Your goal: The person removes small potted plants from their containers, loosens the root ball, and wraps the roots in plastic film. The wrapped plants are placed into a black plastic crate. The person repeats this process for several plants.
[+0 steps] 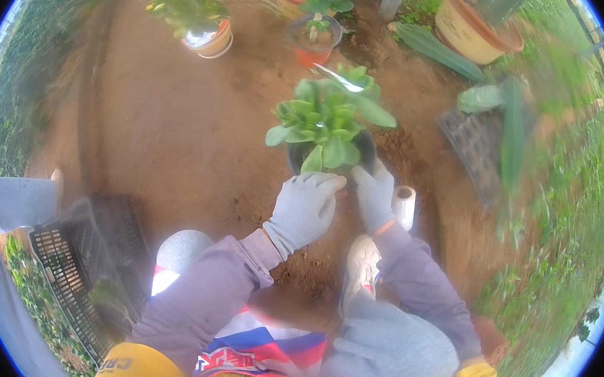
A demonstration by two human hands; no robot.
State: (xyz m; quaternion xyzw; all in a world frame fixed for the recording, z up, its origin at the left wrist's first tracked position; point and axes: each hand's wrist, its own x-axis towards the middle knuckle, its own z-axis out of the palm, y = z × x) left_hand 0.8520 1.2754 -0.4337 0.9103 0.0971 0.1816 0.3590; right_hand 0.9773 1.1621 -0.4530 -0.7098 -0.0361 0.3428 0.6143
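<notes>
a: where is the plant right now?

b: the leafy green plant sits in a dark pot on the bare soil ground, just above centre, about 12 o'clock from the person's knees. both gloved hands are on the pot's near rim.

a: and the grip of each?

b: the left hand lies at about 7 o'clock of the pot, fingers curled loosely onto the rim or the soil beside it. the right hand is at about 5 o'clock, fingers bent against the pot wall. neither clearly closes around anything; i can't tell how firm the hold is.

a: how would it handle?

b: i'd judge it fairly heavy with soil, the pot stiff, the fleshy leaves brittle and easy to snap. best taken low on the pot wall from both sides, never by the foliage.

a: what's around?

b: a pale cylinder just right of the right hand, a black mesh tray at 8 o'clock, another potted succulent at 11 o'clock.
</notes>
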